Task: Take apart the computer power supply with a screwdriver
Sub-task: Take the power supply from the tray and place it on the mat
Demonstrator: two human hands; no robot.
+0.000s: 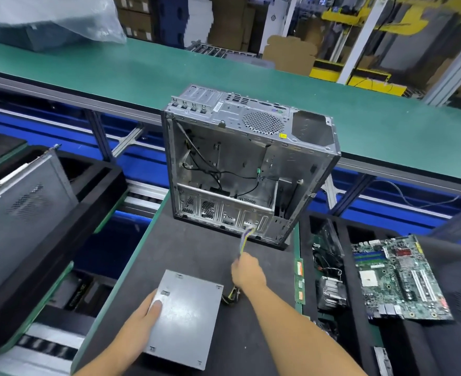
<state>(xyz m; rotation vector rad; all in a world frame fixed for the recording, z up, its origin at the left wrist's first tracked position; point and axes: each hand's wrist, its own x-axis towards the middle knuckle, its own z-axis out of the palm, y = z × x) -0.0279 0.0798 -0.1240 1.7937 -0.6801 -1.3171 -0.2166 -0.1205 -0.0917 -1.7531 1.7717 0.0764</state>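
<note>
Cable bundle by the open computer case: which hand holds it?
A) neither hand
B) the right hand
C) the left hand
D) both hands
B: the right hand grips the cable bundle, while the left hand holds the power supply.

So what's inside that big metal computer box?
Inside the computer case: loose black wires and bare metal walls. The right hand holds a coloured cable bundle reaching its near edge. Its metal bay hides the corner behind it.
</note>
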